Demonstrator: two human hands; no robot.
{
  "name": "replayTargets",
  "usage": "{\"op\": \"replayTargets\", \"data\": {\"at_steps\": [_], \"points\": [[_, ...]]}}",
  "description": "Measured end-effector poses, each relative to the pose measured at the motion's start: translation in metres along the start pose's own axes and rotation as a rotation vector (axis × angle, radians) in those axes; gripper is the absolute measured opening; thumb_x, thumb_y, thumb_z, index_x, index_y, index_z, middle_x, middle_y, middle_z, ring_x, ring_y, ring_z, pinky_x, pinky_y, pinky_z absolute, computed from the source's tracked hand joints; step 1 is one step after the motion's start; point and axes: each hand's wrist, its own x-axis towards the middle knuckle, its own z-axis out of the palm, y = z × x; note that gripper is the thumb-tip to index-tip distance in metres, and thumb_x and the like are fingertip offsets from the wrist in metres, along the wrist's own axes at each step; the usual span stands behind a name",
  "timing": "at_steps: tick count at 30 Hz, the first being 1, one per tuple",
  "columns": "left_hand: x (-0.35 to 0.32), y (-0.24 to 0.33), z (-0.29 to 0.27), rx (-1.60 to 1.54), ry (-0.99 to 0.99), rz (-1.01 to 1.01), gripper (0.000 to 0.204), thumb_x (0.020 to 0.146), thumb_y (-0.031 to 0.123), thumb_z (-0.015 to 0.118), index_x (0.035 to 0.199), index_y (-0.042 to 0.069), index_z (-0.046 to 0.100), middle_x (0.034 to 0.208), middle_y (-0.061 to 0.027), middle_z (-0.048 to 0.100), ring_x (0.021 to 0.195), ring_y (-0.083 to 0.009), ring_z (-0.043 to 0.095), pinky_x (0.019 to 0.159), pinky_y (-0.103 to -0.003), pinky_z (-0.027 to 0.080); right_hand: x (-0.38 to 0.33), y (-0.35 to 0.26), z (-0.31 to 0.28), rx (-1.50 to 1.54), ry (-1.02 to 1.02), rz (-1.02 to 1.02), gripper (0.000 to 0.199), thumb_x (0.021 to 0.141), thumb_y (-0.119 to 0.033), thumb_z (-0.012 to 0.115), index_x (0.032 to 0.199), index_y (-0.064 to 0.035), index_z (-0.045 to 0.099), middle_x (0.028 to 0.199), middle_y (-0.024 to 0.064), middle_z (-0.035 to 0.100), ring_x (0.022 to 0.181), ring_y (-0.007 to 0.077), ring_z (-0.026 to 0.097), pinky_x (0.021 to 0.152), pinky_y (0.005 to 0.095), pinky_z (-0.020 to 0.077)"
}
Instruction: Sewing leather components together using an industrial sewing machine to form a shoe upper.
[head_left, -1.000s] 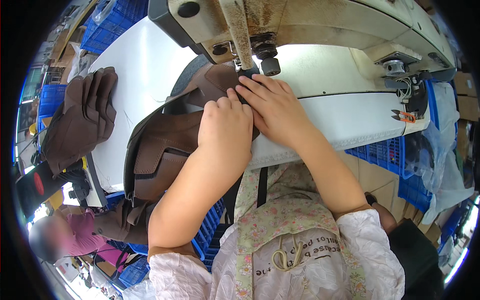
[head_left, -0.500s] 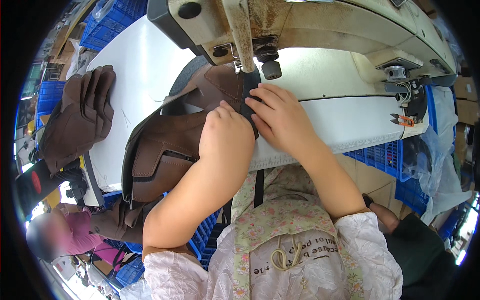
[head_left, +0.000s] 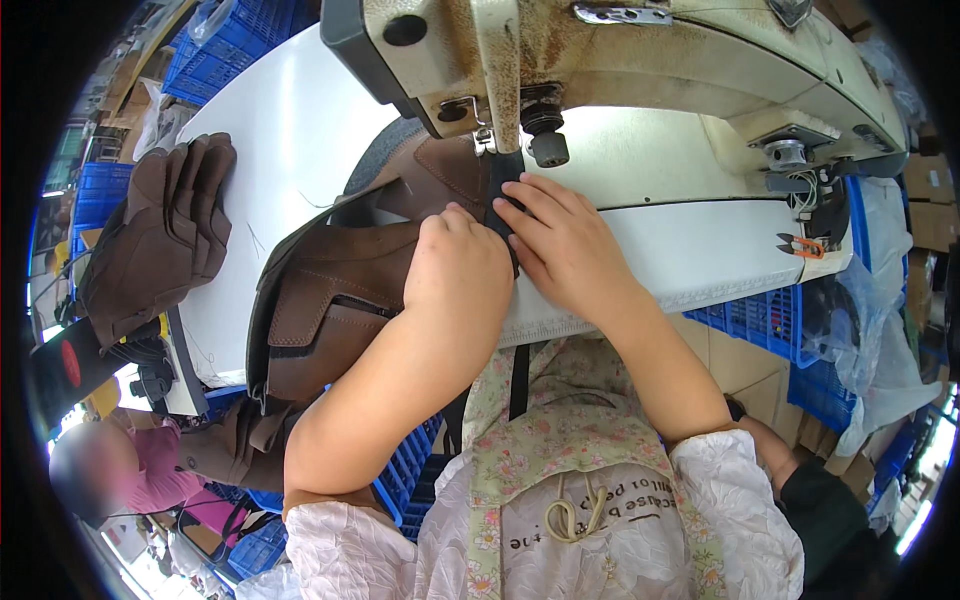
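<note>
Head: brown piece [head_left: 345, 265] under 2 hands [head_left: 462, 262]

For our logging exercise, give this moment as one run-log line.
Left hand: on brown piece | Right hand: on black strip | Sewing machine: over strip's far end | Snips: table's right

The stitched brown leather-like workpiece [head_left: 360, 260], black strip [head_left: 505, 174] along its right edge, lies curved across the white worktop [head_left: 285, 130].

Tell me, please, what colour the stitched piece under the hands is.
The stitched piece is mostly brown with a blackish strip, best seen in the head view.
</note>
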Motion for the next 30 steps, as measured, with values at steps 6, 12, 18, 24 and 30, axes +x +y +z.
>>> {"op": "replayTargets", "data": {"at_steps": [6, 12, 18, 24, 30], "points": [[-0.001, 0.013, 0.017, -0.002, 0.052, -0.082, 0.058, 0.069, 0.028, 0.079, 0.114, -0.006, 0.064, 0.120, -0.0222, 0.064, 0.107, -0.0276, 0.062, 0.091, -0.034, 0.048, 0.000, 0.000, 0.000, 0.001, 0.000, -0.012, 0.033, 0.082, -0.009, 0.068, 0.114, -0.0013, 0.066, 0.127, 0.0135, 0.061, 0.126, 0.0310, 0.052, 0.103, 0.0436, 0.0438], [-0.009, 0.018, 0.032, -0.020, 0.367, -0.144, 0.037, 0.084, 0.015, 0.060, 0.112, -0.008, 0.061, 0.115, -0.0235, 0.065, 0.111, -0.0340, 0.063, 0.098, -0.038, 0.049, 0.000, 0.001, -0.002, 0.026, -0.005, -0.011, 0.029, 0.082, -0.009, 0.067, 0.109, -0.0018, 0.067, 0.129, 0.0144, 0.061, 0.126, 0.0313, 0.053, 0.104, 0.0437, 0.0431], [-0.005, 0.013, 0.032, -0.007, 0.325, -0.098, 0.039, 0.086, 0.018, 0.059, 0.113, -0.009, 0.064, 0.117, -0.0258, 0.065, 0.114, -0.0353, 0.061, 0.101, -0.040, 0.045, 0.002, 0.001, -0.001, 0.017, 0.011, -0.013, 0.029, 0.082, -0.009, 0.067, 0.109, -0.0020, 0.067, 0.129, 0.0145, 0.061, 0.126, 0.0311, 0.053, 0.104, 0.0435, 0.0429], [0.001, 0.009, 0.035, -0.021, 0.347, -0.092, 0.040, 0.086, 0.017, 0.058, 0.115, -0.009, 0.063, 0.116, -0.0255, 0.065, 0.114, -0.0353, 0.061, 0.101, -0.041, 0.045, 0.006, 0.005, -0.001, 0.009, 0.011, -0.014, 0.030, 0.082, -0.009, 0.067, 0.110, -0.0024, 0.067, 0.130, 0.0138, 0.061, 0.127, 0.0307, 0.053, 0.104, 0.0436, 0.0423], [0.007, 0.006, 0.029, 0.020, 0.383, -0.094, 0.038, 0.085, 0.018, 0.059, 0.114, -0.007, 0.066, 0.116, -0.0230, 0.066, 0.111, -0.0336, 0.060, 0.099, -0.039, 0.045, 0.012, 0.011, -0.001, -0.005, 0.006, -0.013, 0.031, 0.082, -0.009, 0.067, 0.112, -0.0032, 0.066, 0.126, 0.0130, 0.062, 0.124, 0.0319, 0.054, 0.104, 0.0439, 0.0421]]}}
